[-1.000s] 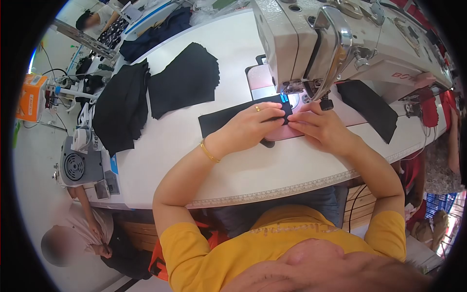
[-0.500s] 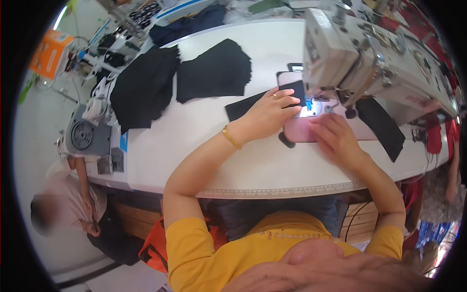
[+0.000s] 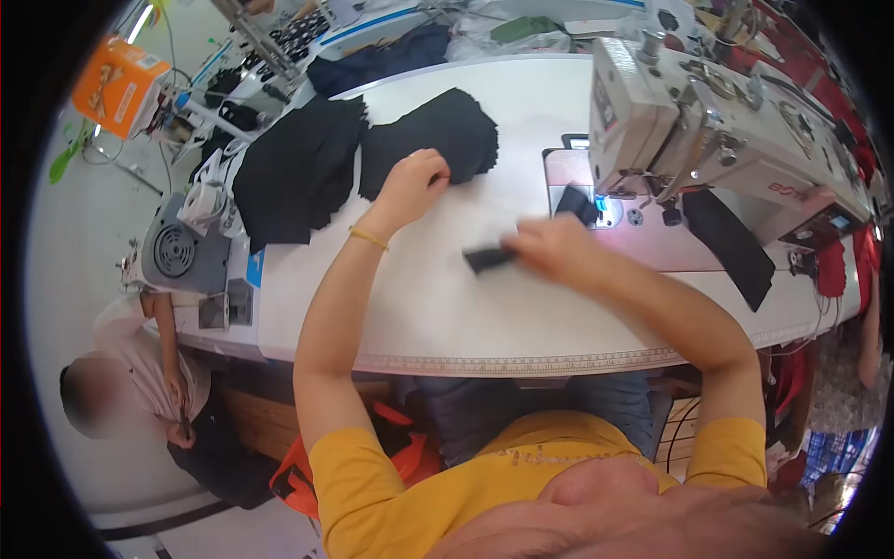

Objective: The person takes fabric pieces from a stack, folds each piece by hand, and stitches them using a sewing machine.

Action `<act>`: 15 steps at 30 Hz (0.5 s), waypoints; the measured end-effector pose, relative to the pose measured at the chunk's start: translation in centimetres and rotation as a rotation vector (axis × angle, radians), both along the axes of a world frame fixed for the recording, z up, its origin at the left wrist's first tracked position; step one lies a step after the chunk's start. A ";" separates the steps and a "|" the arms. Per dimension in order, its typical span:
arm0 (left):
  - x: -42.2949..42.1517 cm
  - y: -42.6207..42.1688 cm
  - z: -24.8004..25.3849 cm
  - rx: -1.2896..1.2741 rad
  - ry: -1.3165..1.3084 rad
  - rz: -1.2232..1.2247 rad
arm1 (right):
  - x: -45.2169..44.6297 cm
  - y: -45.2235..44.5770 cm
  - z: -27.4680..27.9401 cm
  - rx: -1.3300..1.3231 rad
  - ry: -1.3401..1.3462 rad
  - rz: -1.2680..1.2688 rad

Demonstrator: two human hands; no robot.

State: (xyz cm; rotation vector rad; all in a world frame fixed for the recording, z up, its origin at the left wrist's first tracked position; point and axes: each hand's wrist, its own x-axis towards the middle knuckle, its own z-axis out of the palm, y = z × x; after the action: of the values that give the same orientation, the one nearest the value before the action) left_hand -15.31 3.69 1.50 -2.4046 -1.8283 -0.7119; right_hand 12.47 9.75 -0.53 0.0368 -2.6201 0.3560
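Note:
My left hand (image 3: 416, 183) is at the lower edge of a stack of black cloth pieces (image 3: 442, 135), its fingers curled in at the cloth. A second black stack (image 3: 300, 168) lies left of it. My right hand (image 3: 549, 244), blurred by motion, grips a black cloth piece (image 3: 489, 258) whose end sticks out to the left. Part of the black cloth also shows behind the hand, beside the lit needle area of the sewing machine (image 3: 633, 121). Another black piece (image 3: 729, 244) lies right of the needle.
A white table (image 3: 419, 317) has a measuring tape (image 3: 521, 362) along its front edge. A grey motor-like device (image 3: 177, 250) and an orange box (image 3: 116, 86) stand at the left. A person (image 3: 149, 373) is at the lower left. Dark cloth (image 3: 377, 61) lies behind.
My left hand has left the needle area and reached the middle black stack. My right hand has moved left, taking hold of the black piece and drawing it from the needle, folding it.

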 end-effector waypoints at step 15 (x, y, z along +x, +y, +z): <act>17.6 -6.0 0.1 -0.150 -0.156 -0.411 | 22.4 4.2 3.7 0.373 -0.199 -0.705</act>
State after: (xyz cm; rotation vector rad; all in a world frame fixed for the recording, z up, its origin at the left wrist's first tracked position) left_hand 2.31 -2.35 1.62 -2.9455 -1.4907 -0.8345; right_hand 34.86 13.92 3.18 -0.8068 -2.6426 -0.3897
